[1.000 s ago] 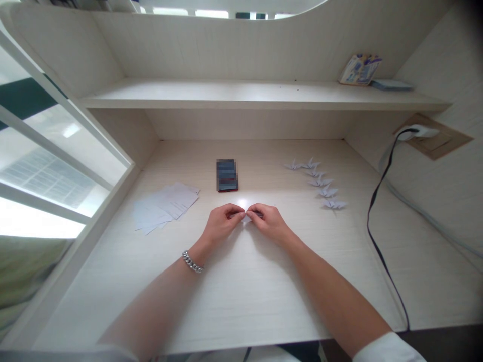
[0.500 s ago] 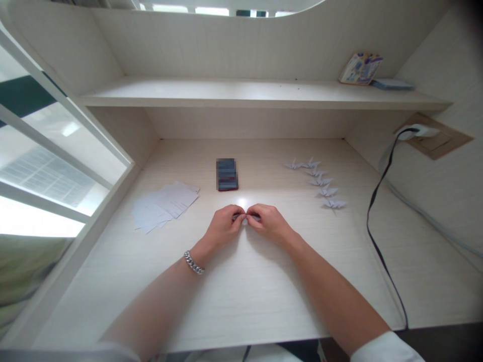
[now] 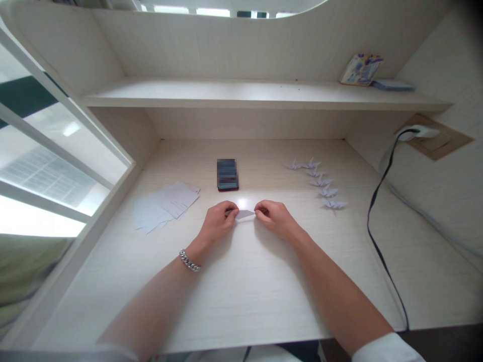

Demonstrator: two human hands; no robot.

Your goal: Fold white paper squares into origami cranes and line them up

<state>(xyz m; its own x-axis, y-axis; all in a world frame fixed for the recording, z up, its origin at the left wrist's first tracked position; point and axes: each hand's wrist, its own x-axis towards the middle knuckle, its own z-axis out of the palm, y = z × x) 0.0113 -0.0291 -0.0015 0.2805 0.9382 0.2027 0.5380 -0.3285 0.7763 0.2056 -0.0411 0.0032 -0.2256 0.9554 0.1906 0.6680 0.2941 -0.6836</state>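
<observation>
One folded paper (image 3: 245,214) spans the gap between our hands at the middle of the tabletop (image 3: 241,286). Our left hand (image 3: 219,220) pinches its left end, fingers curled closed; our right hand (image 3: 275,217) pinches its right tip. Loose sheets (image 3: 166,203) lie left, a blurred dark rectangle (image 3: 227,174) farther off, six paper cranes (image 3: 327,192) right.

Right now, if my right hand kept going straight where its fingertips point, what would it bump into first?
Your right hand would probably meet the folded paper first, then your left hand. Whether it touches the paper now is unclear.
</observation>
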